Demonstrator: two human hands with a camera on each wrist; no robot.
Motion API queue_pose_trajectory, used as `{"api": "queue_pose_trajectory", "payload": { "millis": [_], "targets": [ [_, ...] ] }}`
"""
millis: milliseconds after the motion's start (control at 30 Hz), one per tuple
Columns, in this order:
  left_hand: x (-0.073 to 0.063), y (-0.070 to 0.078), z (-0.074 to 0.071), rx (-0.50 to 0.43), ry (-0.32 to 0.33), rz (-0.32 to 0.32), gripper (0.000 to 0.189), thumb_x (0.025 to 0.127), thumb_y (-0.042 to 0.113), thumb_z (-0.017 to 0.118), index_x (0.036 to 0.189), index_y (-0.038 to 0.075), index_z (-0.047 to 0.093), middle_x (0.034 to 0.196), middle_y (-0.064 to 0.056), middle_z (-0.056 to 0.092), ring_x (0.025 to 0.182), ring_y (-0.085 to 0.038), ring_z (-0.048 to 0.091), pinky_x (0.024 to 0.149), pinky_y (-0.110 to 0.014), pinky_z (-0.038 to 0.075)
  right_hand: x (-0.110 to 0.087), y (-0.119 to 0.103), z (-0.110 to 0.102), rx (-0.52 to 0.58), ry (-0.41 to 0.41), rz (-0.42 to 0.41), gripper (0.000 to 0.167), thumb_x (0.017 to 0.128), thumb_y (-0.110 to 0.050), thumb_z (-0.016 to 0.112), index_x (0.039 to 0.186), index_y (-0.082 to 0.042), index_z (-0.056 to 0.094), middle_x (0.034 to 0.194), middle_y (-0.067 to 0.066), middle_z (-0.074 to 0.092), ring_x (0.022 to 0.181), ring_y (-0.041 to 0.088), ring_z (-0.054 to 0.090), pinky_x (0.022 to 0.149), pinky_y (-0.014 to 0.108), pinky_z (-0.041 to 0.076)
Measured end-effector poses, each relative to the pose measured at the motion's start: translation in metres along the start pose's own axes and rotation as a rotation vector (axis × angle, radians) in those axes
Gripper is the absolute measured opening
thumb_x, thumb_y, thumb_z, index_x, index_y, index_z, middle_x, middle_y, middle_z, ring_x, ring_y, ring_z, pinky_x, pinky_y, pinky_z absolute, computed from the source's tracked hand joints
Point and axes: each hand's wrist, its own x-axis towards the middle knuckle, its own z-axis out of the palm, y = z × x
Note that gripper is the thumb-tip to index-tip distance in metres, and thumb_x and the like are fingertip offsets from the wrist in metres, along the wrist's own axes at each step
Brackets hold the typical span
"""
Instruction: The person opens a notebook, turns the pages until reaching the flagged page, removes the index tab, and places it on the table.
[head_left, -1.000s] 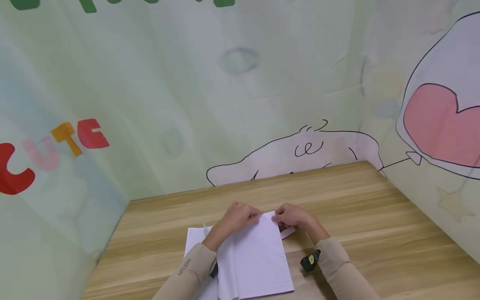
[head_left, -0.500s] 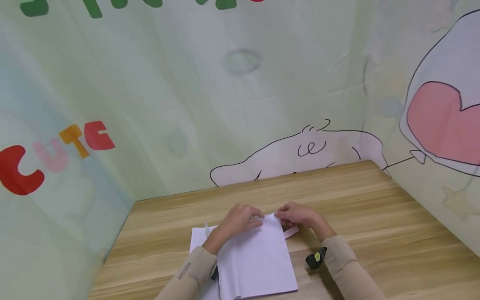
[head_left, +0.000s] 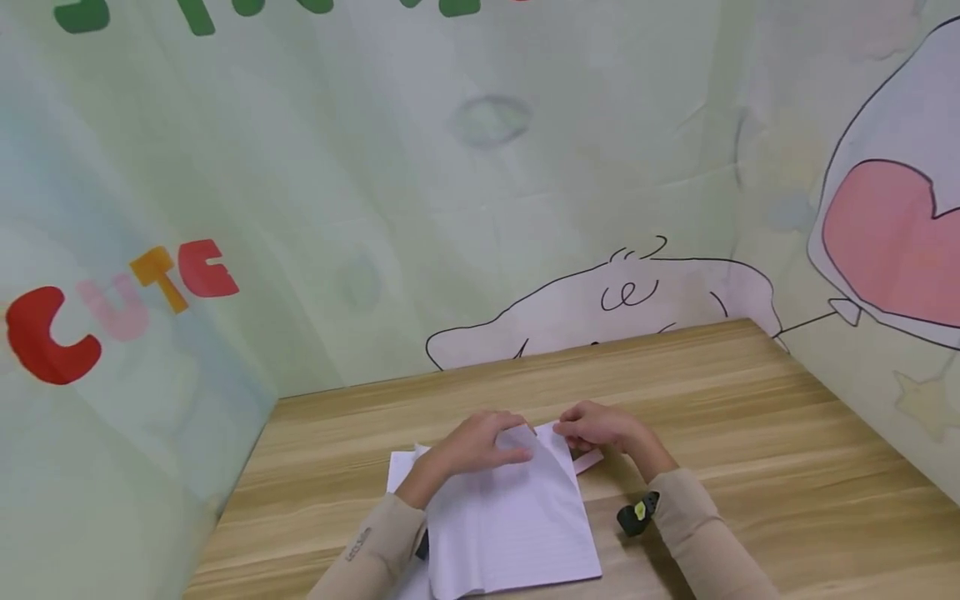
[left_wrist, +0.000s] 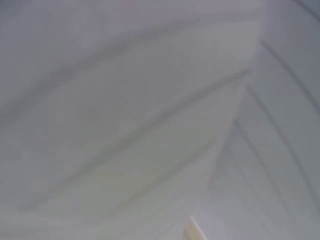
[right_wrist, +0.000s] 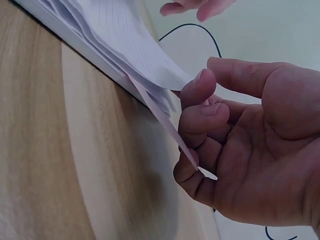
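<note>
Open notebook [head_left: 540,550], partly out of sight

From the left: a sleeve [head_left: 378,542] hides most of a dark object [head_left: 422,546]; the near left end is cut off. The left hand [head_left: 472,446], fingers spread and released, meets a lifted page [head_left: 517,487]. The notebook lies on the bench [head_left: 750,433], long axis toward the wall [head_left: 375,208]. The right hand [head_left: 600,427] curls round a pink strip [head_left: 588,462].

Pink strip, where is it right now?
In the head view, the pink strip sticks out from the right side of the notebook, just below the right hand.
</note>
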Motion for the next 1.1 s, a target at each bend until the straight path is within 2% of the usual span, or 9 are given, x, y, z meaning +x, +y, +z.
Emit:
{"api": "queue_pose_trajectory", "payload": {
  "millis": [100, 167, 267, 367, 633, 833, 1100],
  "targets": [
    [-0.004, 0.001, -0.002, -0.026, -0.006, -0.002, 0.036, 0.095, 0.043, 0.067, 0.118, 0.015, 0.071, 0.116, 0.005, 0.070, 0.109, -0.012, 0.063, 0.095, -0.035, 0.048, -0.001, 0.001, 0.000, 0.012, 0.005, 0.011, 0.021, 0.102, -0.017, 0.057, 0.088, -0.003, 0.062, 0.068, 0.003, 0.051, 0.059, 0.015, 0.045, 0.061, 0.026, 0.036],
    [-0.006, 0.003, -0.004, -0.051, -0.010, -0.005, 0.032, 0.096, 0.045, 0.065, 0.114, 0.019, 0.072, 0.113, 0.010, 0.070, 0.108, -0.010, 0.062, 0.095, -0.034, 0.047, -0.002, 0.002, 0.001, 0.013, 0.019, 0.021, 0.017, 0.102, -0.018, 0.057, 0.098, -0.002, 0.064, 0.070, 0.003, 0.053, 0.060, 0.016, 0.046, 0.062, 0.027, 0.037],
    [-0.011, 0.007, -0.009, -0.083, -0.023, -0.035, 0.034, 0.096, 0.050, 0.061, 0.112, 0.023, 0.073, 0.111, 0.014, 0.070, 0.108, -0.008, 0.062, 0.095, -0.035, 0.047, -0.003, 0.003, 0.002, 0.020, 0.029, 0.035, 0.022, 0.101, -0.019, 0.058, 0.115, -0.002, 0.063, 0.073, 0.004, 0.055, 0.061, 0.016, 0.047, 0.063, 0.027, 0.037],
    [-0.017, 0.009, -0.015, -0.110, -0.034, -0.047, 0.036, 0.097, 0.051, 0.059, 0.113, 0.022, 0.074, 0.108, 0.015, 0.070, 0.105, -0.007, 0.062, 0.093, -0.035, 0.048, -0.004, 0.005, 0.003, 0.036, 0.011, 0.022, 0.029, 0.101, -0.017, 0.057, 0.124, 0.001, 0.059, 0.074, 0.004, 0.055, 0.061, 0.015, 0.047, 0.061, 0.026, 0.037],
    [-0.032, 0.001, -0.036, -0.226, -0.015, -0.056, 0.031, 0.101, 0.036, 0.060, 0.119, 0.013, 0.071, 0.107, 0.012, 0.070, 0.101, -0.007, 0.063, 0.086, -0.032, 0.050, -0.005, 0.008, 0.004, 0.079, -0.040, -0.050, 0.028, 0.102, -0.012, 0.055, 0.122, 0.007, 0.057, 0.070, 0.003, 0.052, 0.057, 0.012, 0.043, 0.057, 0.023, 0.035],
    [-0.046, -0.006, -0.048, -0.244, -0.017, -0.028, 0.033, 0.101, 0.033, 0.060, 0.121, 0.010, 0.070, 0.107, 0.010, 0.070, 0.099, -0.007, 0.063, 0.085, -0.032, 0.050, -0.003, 0.008, 0.003, 0.076, -0.038, -0.040, 0.028, 0.102, -0.013, 0.055, 0.122, 0.006, 0.056, 0.071, 0.003, 0.052, 0.058, 0.013, 0.043, 0.058, 0.024, 0.035],
    [-0.065, -0.016, -0.055, -0.243, -0.050, 0.013, 0.026, 0.098, 0.024, 0.065, 0.116, 0.006, 0.069, 0.095, 0.007, 0.068, 0.090, -0.008, 0.062, 0.086, -0.043, 0.052, -0.002, 0.000, 0.003, 0.084, -0.042, -0.036, 0.030, 0.102, -0.014, 0.056, 0.125, 0.007, 0.056, 0.072, 0.004, 0.052, 0.059, 0.014, 0.043, 0.059, 0.025, 0.036]
  ]
}}
